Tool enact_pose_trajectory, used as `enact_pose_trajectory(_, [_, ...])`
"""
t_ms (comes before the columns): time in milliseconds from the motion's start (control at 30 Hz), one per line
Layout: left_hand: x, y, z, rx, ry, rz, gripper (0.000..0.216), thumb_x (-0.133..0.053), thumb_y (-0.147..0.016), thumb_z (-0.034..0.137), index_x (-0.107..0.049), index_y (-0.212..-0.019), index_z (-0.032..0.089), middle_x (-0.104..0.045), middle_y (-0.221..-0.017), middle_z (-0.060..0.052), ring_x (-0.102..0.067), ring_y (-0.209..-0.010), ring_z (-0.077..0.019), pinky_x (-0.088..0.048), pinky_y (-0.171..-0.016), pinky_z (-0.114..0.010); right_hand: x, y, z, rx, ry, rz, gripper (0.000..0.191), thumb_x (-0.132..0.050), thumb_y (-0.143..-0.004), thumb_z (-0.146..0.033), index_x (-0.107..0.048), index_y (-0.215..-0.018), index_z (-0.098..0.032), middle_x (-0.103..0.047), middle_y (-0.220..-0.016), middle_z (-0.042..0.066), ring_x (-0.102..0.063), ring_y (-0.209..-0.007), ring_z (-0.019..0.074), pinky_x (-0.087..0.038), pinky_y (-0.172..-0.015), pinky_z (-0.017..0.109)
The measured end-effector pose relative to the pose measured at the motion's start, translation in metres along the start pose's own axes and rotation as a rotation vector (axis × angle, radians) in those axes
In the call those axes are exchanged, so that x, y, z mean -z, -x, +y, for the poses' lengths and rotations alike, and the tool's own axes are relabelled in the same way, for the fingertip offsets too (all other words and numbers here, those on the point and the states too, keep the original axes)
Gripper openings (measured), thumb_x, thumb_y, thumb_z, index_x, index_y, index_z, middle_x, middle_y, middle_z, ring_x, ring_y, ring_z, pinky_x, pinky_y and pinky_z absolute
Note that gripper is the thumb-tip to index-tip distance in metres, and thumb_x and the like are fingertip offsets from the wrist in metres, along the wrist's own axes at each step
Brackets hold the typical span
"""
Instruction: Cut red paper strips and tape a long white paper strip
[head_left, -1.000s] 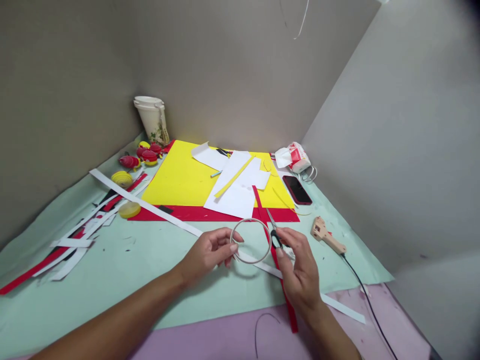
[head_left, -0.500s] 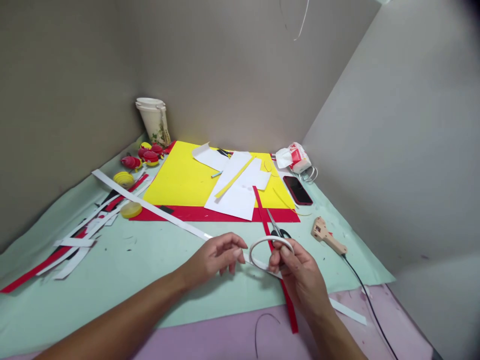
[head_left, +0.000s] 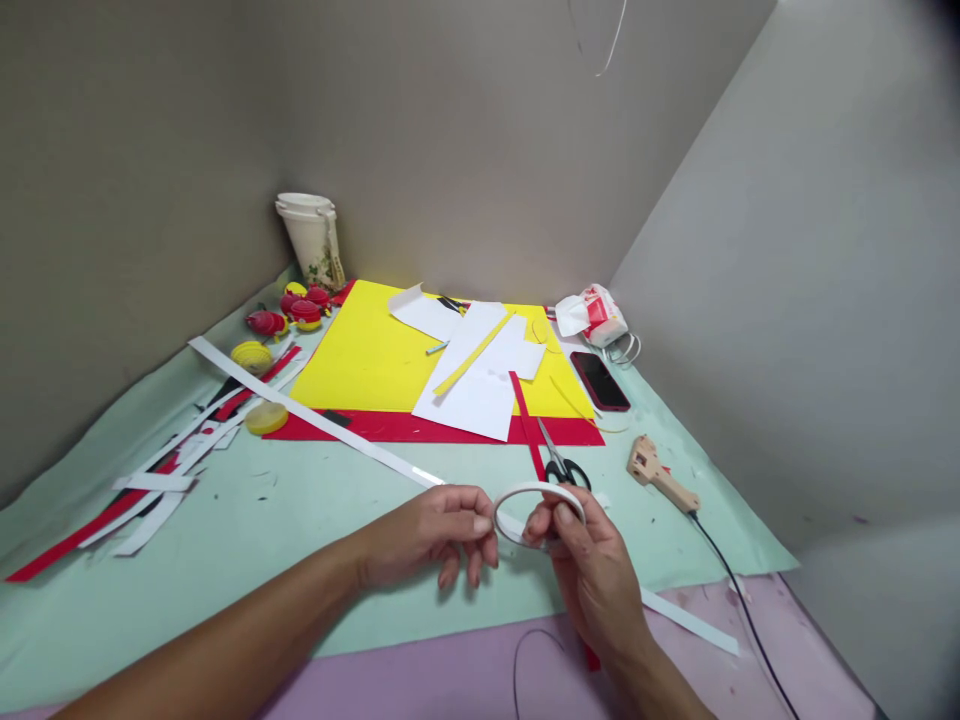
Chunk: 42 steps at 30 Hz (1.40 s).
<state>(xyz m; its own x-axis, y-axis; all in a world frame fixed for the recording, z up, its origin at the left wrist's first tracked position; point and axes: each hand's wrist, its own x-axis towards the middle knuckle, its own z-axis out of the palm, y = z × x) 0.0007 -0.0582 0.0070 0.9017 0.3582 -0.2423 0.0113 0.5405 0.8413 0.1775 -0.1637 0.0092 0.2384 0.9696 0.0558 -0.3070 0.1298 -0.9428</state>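
A thin white ring (head_left: 517,490), perhaps a narrow roll of tape, is pinched at its right side in my right hand (head_left: 592,560). My left hand (head_left: 442,535) is beside the ring's left edge, fingers loosely bent and apart; whether a fingertip touches the ring I cannot tell. Beneath both hands runs a long white paper strip (head_left: 352,440), slanting from the far left to the lower right. A red strip (head_left: 529,425) passes under my right hand. Black-handled scissors (head_left: 559,462) lie just beyond it, blades pointing away.
Yellow sheet (head_left: 360,350) with white paper (head_left: 480,400) on top is at the back. Strip scraps (head_left: 161,490) and red-yellow pieces (head_left: 304,315) lie left. On the right are a phone (head_left: 600,380), a corded glue gun (head_left: 660,475) and a tissue pack (head_left: 600,315). A white cup (head_left: 309,240) stands back left.
My left hand has turned and come closer to the ring's left edge. The ring has tilted flatter and sits slightly lower, still in my right hand.
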Motion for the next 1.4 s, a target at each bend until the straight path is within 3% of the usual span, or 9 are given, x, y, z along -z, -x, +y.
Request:
enact_pose_trajectory(267, [0.002,0.000,0.003,0.040,0.052,-0.003,0.027,-0.069,-0.080,0.037,-0.058,-0.090,0.014,-0.069,-0.086,-0.009,-0.065,-0.060,-0.0129,-0.041,-0.037,-0.014,-0.006,0.001,-0.002,0.023,-0.083,0.000,0.015,-0.055,-0.095,-0.033,-0.066,-0.097,-0.023,-0.060,-0.076,0.000,-0.054,-0.075,0.0139,-0.042,-0.075,0.028])
enact_pose_trajectory(700, [0.007,0.001,0.004,0.030,0.147,-0.013,0.023,-0.073,-0.078,0.031,-0.061,-0.085,0.012,-0.069,-0.082,-0.009,-0.064,-0.060,-0.0113,-0.043,-0.040,-0.012,-0.002,0.004,0.006,-0.018,0.016,0.017,0.017,-0.058,-0.093,-0.037,-0.063,-0.104,-0.025,-0.064,-0.078,-0.001,-0.058,-0.078,0.0146,-0.043,-0.079,0.030])
enact_pose_trajectory(967, [0.006,0.002,0.007,0.019,0.146,0.055,0.024,-0.078,-0.074,0.028,-0.059,-0.079,0.014,-0.065,-0.071,-0.003,-0.060,-0.057,-0.0084,-0.039,-0.040,-0.012,0.006,0.000,0.003,-0.003,0.174,-0.065,0.020,-0.063,-0.088,-0.037,-0.065,-0.101,-0.022,-0.065,-0.078,0.001,-0.056,-0.076,0.0157,-0.043,-0.074,0.029])
enact_pose_trajectory(1400, [0.009,0.003,0.010,-0.002,0.015,0.087,0.029,-0.079,-0.073,0.034,-0.058,-0.073,0.014,-0.061,-0.059,0.000,-0.052,-0.051,-0.0075,-0.035,-0.046,-0.017,0.003,-0.003,-0.016,-0.281,0.026,-0.236,0.044,-0.065,-0.080,-0.057,-0.065,-0.093,-0.015,-0.059,-0.059,-0.001,-0.053,-0.055,0.0138,-0.038,-0.058,0.027])
